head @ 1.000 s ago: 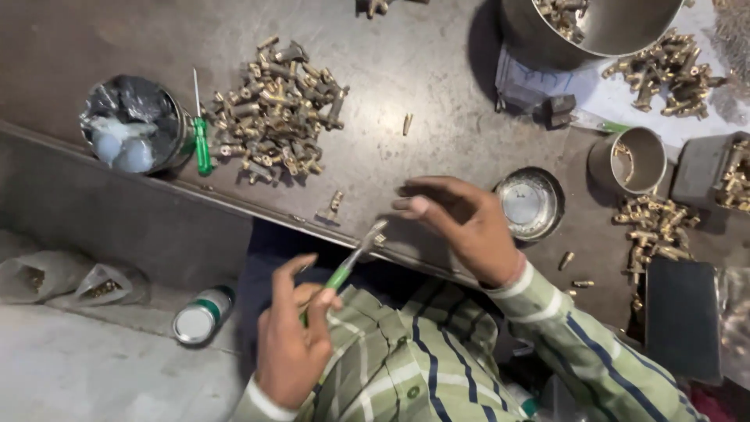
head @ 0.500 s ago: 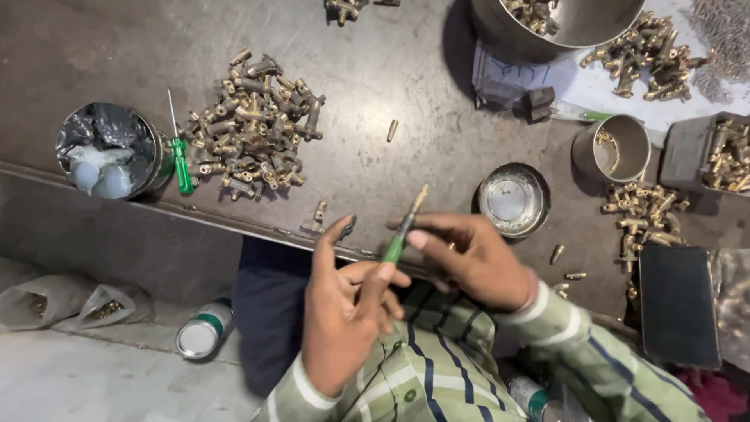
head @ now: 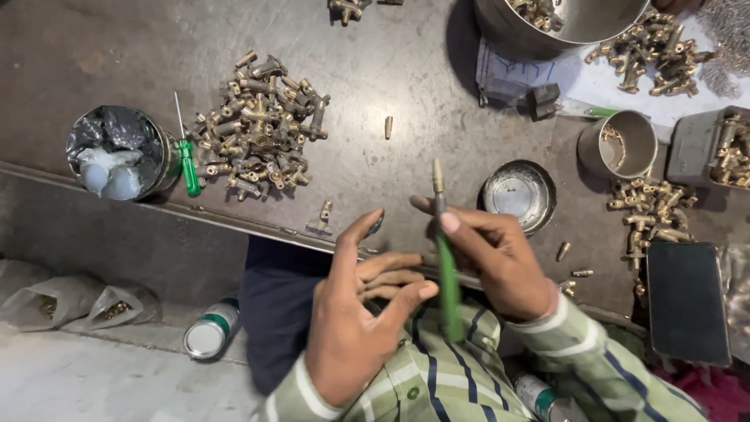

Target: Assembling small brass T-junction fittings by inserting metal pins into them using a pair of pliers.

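Green screwdriver (head: 448, 273) held in right hand (head: 500, 262), over near edge of bench (head: 406, 86), above lap. Tool stands almost upright, small brass piece (head: 437, 175) on tip. Right fingers (head: 461, 227) wrapped around green handle, thumb on top. Left hand (head: 355, 320) just beside it, palm facing tool, fingers (head: 391, 277) bent loose, holding nothing, thumb up. Pile of brass parts (head: 258, 129) farther back on bench. Second green screwdriver (head: 186, 156) lies beside tin can (head: 117, 152).
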